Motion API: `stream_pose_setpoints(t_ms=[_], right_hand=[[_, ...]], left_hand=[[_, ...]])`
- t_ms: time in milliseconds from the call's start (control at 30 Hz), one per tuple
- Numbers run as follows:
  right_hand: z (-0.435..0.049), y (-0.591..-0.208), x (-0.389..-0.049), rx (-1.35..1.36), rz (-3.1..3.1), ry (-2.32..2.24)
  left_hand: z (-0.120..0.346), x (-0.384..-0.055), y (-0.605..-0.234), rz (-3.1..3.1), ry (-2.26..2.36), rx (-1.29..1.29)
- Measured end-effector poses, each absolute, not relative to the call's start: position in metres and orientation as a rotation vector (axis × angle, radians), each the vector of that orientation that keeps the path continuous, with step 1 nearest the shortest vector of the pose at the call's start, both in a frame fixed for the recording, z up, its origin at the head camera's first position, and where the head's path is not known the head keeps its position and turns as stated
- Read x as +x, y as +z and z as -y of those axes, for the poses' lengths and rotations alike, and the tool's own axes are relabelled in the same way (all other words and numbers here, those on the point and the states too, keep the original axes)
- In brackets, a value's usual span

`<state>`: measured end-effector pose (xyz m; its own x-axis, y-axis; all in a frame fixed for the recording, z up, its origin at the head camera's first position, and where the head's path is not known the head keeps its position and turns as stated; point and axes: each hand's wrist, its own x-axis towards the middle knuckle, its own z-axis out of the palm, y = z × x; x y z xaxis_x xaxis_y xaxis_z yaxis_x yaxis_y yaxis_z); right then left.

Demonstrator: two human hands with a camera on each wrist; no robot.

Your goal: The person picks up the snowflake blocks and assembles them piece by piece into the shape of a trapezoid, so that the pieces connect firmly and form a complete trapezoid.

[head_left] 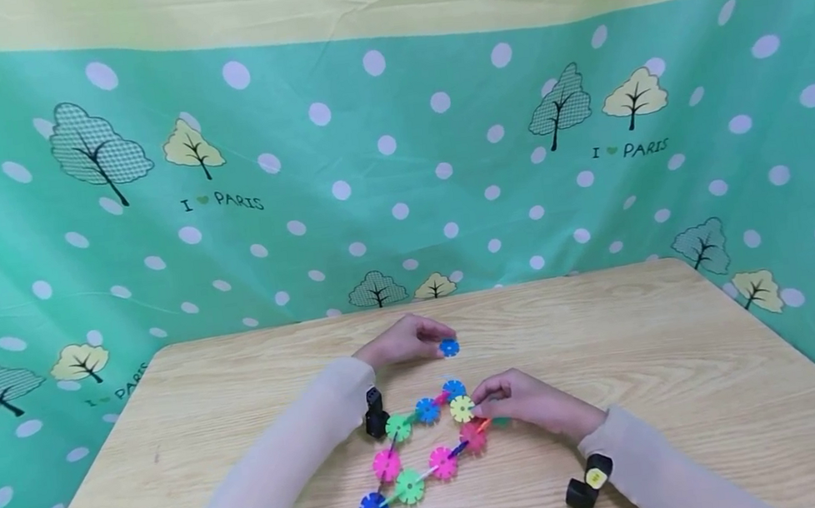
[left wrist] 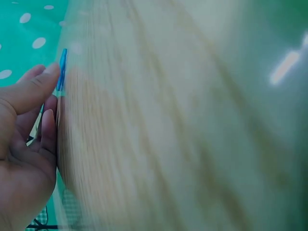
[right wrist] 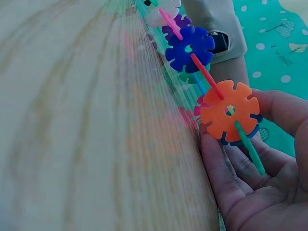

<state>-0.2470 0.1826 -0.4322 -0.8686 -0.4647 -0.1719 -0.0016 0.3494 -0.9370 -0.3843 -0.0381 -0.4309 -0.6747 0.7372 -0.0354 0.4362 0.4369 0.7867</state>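
Over the far middle of the table, my left hand (head_left: 411, 341) pinches a single blue notched plastic disc (head_left: 449, 347) by its edge. The left wrist view shows that blue disc (left wrist: 62, 70) edge-on at the thumb tip. Nearer me, a chain of notched discs (head_left: 409, 486) bends into a loop, its pieces slotted together in blue, green, pink, yellow and other colours. My right hand (head_left: 526, 400) grips the chain's right side by the yellow disc (head_left: 461, 409). In the right wrist view an orange disc (right wrist: 230, 111) and a green disc (right wrist: 250, 148) sit between thumb and fingers.
The wooden table (head_left: 691, 356) extends to both sides of the hands. A green dotted curtain (head_left: 397, 163) hangs behind its far edge. Black wrist cameras are strapped at the left sleeve (head_left: 308, 441) and right sleeve (head_left: 657, 460).
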Motion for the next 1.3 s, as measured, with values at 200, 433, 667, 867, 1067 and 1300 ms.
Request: stream_pose_setpoints(t_ms=[200,433,667,867,1067,1300], right_hand=[[-0.183,-0.431,-0.247,-0.415,-2.211,-1.533],[-0.182,-0.43,-0.247,-0.43,-2.193,-1.548],[-0.182,-0.431,-0.245,-0.414,-2.213,-1.547],[-0.181,-0.428,-0.243,-0.373,-2.268,-1.571],[-0.179,-0.423,-0.241,-0.33,-2.327,-1.602],[-0.176,-0.42,-0.24,-0.274,-2.399,-1.608]], left_hand=[[0.036,-0.386,-0.432,-2.328,1.121,1.004],[0.038,-0.384,-0.43,-2.342,1.12,0.96],[0.047,-0.379,-0.422,-2.339,1.143,0.942],[0.06,-0.381,-0.428,-2.339,1.186,0.941],[0.07,-0.363,-0.423,-2.29,1.334,0.854],[0.075,-0.325,-0.407,-2.357,1.511,0.79]])
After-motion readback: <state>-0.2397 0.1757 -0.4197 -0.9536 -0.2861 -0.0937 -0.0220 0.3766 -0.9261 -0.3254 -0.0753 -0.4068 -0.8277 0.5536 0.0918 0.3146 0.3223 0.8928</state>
